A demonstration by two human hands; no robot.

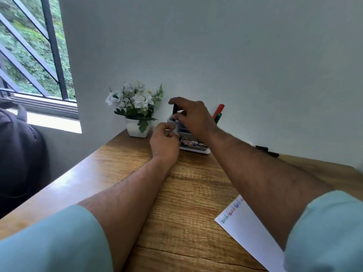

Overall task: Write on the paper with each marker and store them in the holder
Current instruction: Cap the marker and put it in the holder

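From the head view, both arms reach across the wooden desk (186, 193) to the holder (193, 148), a pale organiser set against the wall just beside a potted white flower (135, 107); the right hand (193, 116) hovers over the holder's left rear compartment, thumb and fingertips pinching a dark marker (174, 112) near its upper end; the left hand (164, 141) is curled against the holder's near-left corner, fingers bent round its edge, seemingly steadying it.

The dark marker stands close to upright, long axis vertical, lower end already inside the compartment; which end is the cap I cannot tell. A red marker (219, 109) and a green marker (218, 117) lean in the holder's right side, tops tilted up and to the right; two more dark pens (267, 151) lie flat on the desk by the wall, well apart from the holder.

I'd judge the marker light, stiff and smooth-barrelled, so a pinch high on the barrel suits lowering it; the holder looks light enough to tip or slide, hence the bracing hand.

The paper (253, 232) lies near the right elbow, with green, red and blue writing along its far edge.
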